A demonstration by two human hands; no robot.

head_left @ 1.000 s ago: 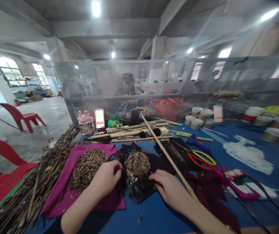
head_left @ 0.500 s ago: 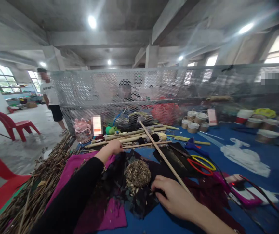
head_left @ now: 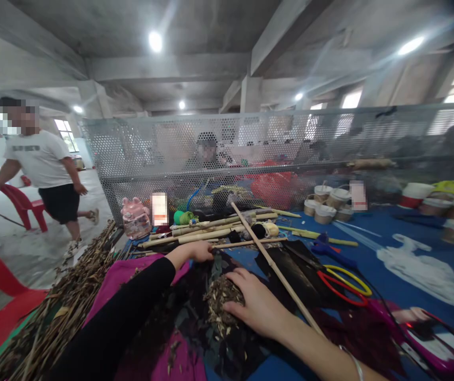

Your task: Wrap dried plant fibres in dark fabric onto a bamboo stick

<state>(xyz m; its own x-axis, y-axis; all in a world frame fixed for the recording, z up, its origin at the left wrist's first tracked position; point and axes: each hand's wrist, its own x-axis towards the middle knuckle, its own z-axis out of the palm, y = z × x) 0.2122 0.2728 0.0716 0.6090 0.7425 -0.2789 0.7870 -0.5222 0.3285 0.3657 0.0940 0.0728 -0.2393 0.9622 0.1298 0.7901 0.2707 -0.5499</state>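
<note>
A mound of dry chopped plant bits (head_left: 219, 304) lies on a dark patterned cloth (head_left: 211, 344) on the blue table (head_left: 389, 233). My right hand (head_left: 256, 304) lies over the right side of the mound, fingers curved against it. My left hand (head_left: 199, 251), in a black sleeve, reaches to the cloth's far edge with its fingers closed on the fabric. A magenta cloth (head_left: 111, 280) lies under my left arm.
A long thin bamboo stick (head_left: 277, 270) crosses the cloth. Bamboo pieces (head_left: 211, 230), red and yellow hoops (head_left: 344, 278), paper cups (head_left: 326, 209) and a pink bottle (head_left: 135, 218) lie beyond. Dry stalks (head_left: 56, 312) pile at the left edge. A person walks at the left; another sits behind the mesh screen (head_left: 251, 143).
My right hand has moved from the cloth onto the mound. My left hand has reached farther along the cloth's far edge. The person at the left has walked nearer.
</note>
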